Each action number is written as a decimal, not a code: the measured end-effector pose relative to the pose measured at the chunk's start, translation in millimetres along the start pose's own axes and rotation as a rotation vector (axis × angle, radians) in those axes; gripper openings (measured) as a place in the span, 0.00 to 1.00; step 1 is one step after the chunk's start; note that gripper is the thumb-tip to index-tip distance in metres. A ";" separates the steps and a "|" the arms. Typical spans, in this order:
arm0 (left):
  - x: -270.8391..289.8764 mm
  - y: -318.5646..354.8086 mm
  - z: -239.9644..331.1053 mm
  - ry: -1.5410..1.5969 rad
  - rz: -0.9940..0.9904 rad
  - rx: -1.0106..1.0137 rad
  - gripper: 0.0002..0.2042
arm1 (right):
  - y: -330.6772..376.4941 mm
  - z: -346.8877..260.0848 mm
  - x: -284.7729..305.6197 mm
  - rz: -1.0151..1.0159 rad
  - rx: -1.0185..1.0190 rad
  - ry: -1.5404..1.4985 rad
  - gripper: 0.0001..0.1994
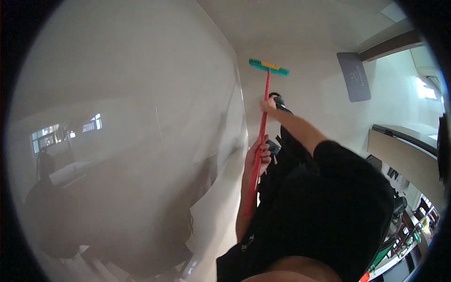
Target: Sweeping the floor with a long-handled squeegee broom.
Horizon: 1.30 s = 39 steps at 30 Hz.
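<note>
A broom with a long red handle [264, 117] stretches away from my body. Its wide head [269, 67] has green and yellow bristles and lies across the far end of the handle, over the pale floor. My right hand [268, 104] is wrapped round the handle on the upper part, closer to the head. Lower down, nearer my body, my left hand [260, 152] also grips it with curled fingers. The handle's near end runs down along my left forearm. My dark shoes show partly behind the handle and my hands.
A tall, glossy pale wall [117, 117] with window reflections rises close on the left. A grey mat [354, 77] lies on the floor at the far right, beside a dark doorway strip [392, 45]. At the right stands a pale panel with a dark top edge [401, 150], with cluttered items beyond it.
</note>
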State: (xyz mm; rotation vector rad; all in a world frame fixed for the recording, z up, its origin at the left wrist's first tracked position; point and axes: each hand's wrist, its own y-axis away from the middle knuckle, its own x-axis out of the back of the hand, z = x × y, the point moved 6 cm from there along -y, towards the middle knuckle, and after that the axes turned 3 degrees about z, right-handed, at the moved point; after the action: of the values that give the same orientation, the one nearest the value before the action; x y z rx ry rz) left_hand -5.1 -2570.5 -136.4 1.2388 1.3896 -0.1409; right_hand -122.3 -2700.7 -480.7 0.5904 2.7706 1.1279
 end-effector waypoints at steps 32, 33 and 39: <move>54.0 127.3 -113.0 0.444 0.132 -0.462 0.15 | 178.7 55.1 -37.1 -0.399 -0.393 0.563 0.11; 51.1 129.6 -115.4 0.423 0.133 -0.450 0.15 | 191.0 55.0 -36.4 -0.445 -0.403 0.422 0.11; 45.1 139.3 -137.2 0.036 0.232 -0.355 0.15 | 239.1 37.9 -16.9 -0.180 -0.391 0.103 0.09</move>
State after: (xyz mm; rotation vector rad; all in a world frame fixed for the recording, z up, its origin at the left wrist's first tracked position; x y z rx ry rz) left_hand 17.5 -2388.9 -54.2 1.0958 1.2263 0.2791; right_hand -22.3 -2526.5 -344.4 0.2413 2.5092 1.6319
